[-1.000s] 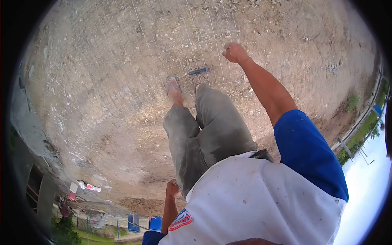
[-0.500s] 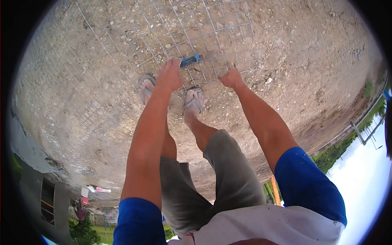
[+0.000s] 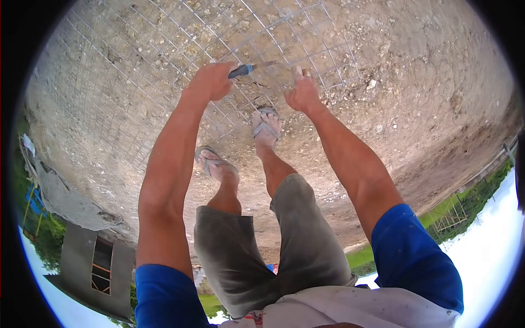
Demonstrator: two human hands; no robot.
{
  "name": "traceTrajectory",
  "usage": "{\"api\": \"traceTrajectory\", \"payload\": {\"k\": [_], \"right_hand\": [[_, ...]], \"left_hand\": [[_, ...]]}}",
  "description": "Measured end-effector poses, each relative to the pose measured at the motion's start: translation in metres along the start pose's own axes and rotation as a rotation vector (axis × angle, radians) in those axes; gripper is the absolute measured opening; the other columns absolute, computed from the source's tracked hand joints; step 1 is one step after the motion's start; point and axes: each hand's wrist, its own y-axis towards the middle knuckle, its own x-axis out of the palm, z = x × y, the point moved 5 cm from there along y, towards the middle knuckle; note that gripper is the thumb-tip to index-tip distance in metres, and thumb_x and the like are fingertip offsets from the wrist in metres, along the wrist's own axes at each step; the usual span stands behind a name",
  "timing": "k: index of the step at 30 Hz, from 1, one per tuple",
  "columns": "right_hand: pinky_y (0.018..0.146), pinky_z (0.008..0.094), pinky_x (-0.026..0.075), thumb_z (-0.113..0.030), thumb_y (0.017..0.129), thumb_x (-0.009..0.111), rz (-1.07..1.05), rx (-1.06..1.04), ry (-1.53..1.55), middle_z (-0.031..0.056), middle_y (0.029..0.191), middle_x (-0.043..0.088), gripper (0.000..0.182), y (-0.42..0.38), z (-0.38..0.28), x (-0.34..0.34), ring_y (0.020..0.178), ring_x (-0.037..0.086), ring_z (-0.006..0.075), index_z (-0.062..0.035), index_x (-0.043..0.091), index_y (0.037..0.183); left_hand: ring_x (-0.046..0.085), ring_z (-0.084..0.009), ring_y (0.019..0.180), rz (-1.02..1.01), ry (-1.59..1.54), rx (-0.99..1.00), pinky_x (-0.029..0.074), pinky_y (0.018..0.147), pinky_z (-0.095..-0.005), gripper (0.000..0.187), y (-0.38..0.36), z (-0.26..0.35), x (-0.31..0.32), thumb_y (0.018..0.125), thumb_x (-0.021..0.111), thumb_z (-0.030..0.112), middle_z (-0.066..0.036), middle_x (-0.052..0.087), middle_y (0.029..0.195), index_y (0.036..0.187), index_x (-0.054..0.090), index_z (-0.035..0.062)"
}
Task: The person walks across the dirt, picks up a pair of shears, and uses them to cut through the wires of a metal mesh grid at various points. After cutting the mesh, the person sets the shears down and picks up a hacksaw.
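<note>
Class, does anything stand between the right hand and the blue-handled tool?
Nothing visible blocks the way: between the right hand and the blue-handled tool, only thin wire mesh and stony ground show.

Count recorded by kind. Bare hands: two, one left hand (image 3: 213,81) and one right hand (image 3: 303,94). Handled tools: one tool (image 3: 241,71). Feet: two, one foot (image 3: 266,129) in each of two sandals (image 3: 210,160). Shorts (image 3: 240,257): one pair, two legs counted. Shirts: one shirt (image 3: 350,306). Blue sleeves (image 3: 418,257): two. Grey buildings: one building (image 3: 76,262), with one window opening (image 3: 101,265) noted in its wall. Wire mesh (image 3: 260,25): at least one sheet; whether a second is overlapped at the left could not be determined. Its wires are numerous; no exact total was obtained. Stones (image 3: 372,83): many, too small to be counted.
</note>
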Motion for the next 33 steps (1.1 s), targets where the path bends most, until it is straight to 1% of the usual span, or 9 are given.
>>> {"api": "traceTrajectory", "payload": {"k": [11, 15, 19, 20, 23, 27, 28, 31, 33], "right_hand": [[0.109, 0.0431, 0.03, -0.028, 0.081, 0.061, 0.133, 0.016, 0.113, 0.0313, 0.131, 0.045, 0.072, -0.034, -0.032, -0.004, 0.129, 0.036, 0.0442, 0.0073, 0.033, 0.137], [0.108, 0.0423, 0.031, -0.03, 0.079, 0.063, 0.034, 0.009, 0.211, 0.0328, 0.133, 0.042, 0.075, -0.05, -0.048, 0.03, 0.129, 0.034, 0.0454, 0.0088, 0.033, 0.136], [0.109, 0.0427, 0.029, -0.025, 0.08, 0.06, -0.053, 0.039, 0.151, 0.0323, 0.129, 0.045, 0.076, -0.059, -0.07, 0.072, 0.13, 0.034, 0.0438, 0.0081, 0.026, 0.139], [0.109, 0.0426, 0.029, -0.026, 0.08, 0.061, -0.046, 0.051, 0.166, 0.0329, 0.13, 0.044, 0.077, -0.06, -0.076, 0.074, 0.13, 0.034, 0.0439, 0.008, 0.026, 0.139], [0.109, 0.0424, 0.028, -0.03, 0.08, 0.062, -0.042, 0.049, 0.192, 0.0338, 0.132, 0.041, 0.08, -0.058, -0.083, 0.065, 0.131, 0.032, 0.0446, 0.0091, 0.025, 0.139], [0.111, 0.0419, 0.026, -0.037, 0.08, 0.063, -0.017, 0.067, 0.187, 0.0328, 0.135, 0.039, 0.085, -0.063, -0.086, 0.06, 0.133, 0.028, 0.0444, 0.0109, 0.026, 0.139], [0.111, 0.0418, 0.026, -0.038, 0.08, 0.063, -0.002, 0.091, 0.174, 0.0326, 0.135, 0.039, 0.085, -0.066, -0.086, 0.062, 0.133, 0.028, 0.0438, 0.0104, 0.026, 0.139], [0.11, 0.0417, 0.028, -0.038, 0.079, 0.064, -0.024, 0.116, 0.216, 0.033, 0.135, 0.039, 0.083, -0.067, -0.089, 0.063, 0.133, 0.029, 0.0426, 0.0082, 0.029, 0.138], [0.109, 0.0417, 0.029, -0.039, 0.079, 0.063, -0.043, 0.133, 0.19, 0.0322, 0.135, 0.04, 0.082, -0.055, -0.087, 0.055, 0.133, 0.03, 0.042, 0.0073, 0.031, 0.138]], "left_hand": [[0.052, -0.0152, 0.068, -0.578, -0.296, 0.033, 0.042, 0.064, -0.0328, 0.02, -0.013, -0.028, -0.01, 0.076, 0.065, 0.022, -0.004, 0.058, 0.07, 0.084, 0.06, 0.0044], [0.06, -0.0303, 0.072, -0.247, -0.075, -0.098, 0.044, 0.068, -0.0443, 0.026, -0.068, -0.015, -0.016, 0.078, 0.063, 0.026, -0.013, 0.062, 0.074, 0.078, 0.057, 0.001], [0.06, -0.0366, 0.088, -0.221, 0.082, -0.18, 0.047, 0.082, -0.0485, 0.02, -0.096, -0.001, -0.012, 0.079, 0.059, 0.02, -0.018, 0.065, 0.086, 0.088, 0.064, 0.002], [0.054, -0.0402, 0.108, -0.231, 0.257, -0.256, 0.041, 0.088, -0.0619, 0.026, -0.102, 0.024, -0.022, 0.079, 0.058, 0.017, -0.017, 0.065, 0.103, 0.096, 0.065, -0.0005], [0.048, -0.0431, 0.114, -0.269, 0.411, -0.216, 0.035, 0.087, -0.0707, 0.029, -0.105, 0.038, -0.017, 0.078, 0.06, 0.016, -0.016, 0.065, 0.106, 0.103, 0.066, 0.0014], [0.048, -0.0442, 0.113, -0.129, 0.121, -0.149, 0.038, 0.094, -0.0618, 0.022, -0.129, -0.036, 0.001, 0.08, 0.06, 0.021, -0.018, 0.066, 0.097, 0.095, 0.068, 0.0066], [0.056, -0.0386, 0.105, -0.089, 0.148, -0.06, 0.045, 0.092, -0.0502, 0.02, -0.128, -0.035, 0.002, 0.08, 0.059, 0.023, -0.018, 0.066, 0.09, 0.091, 0.068, 0.0081], [0.063, -0.035, 0.079, -0.427, -0.145, -0.167, 0.05, 0.077, -0.0409, 0.019, -0.104, -0.049, -0.006, 0.079, 0.061, 0.021, -0.017, 0.064, 0.08, 0.088, 0.065, 0.0048], [0.061, -0.0318, 0.068, -0.217, 0.099, 0.055, 0.05, 0.068, -0.0398, 0.02, -0.089, -0.021, -0.023, 0.076, 0.063, 0.021, -0.014, 0.062, 0.071, 0.08, 0.064, 0.0021]]}}
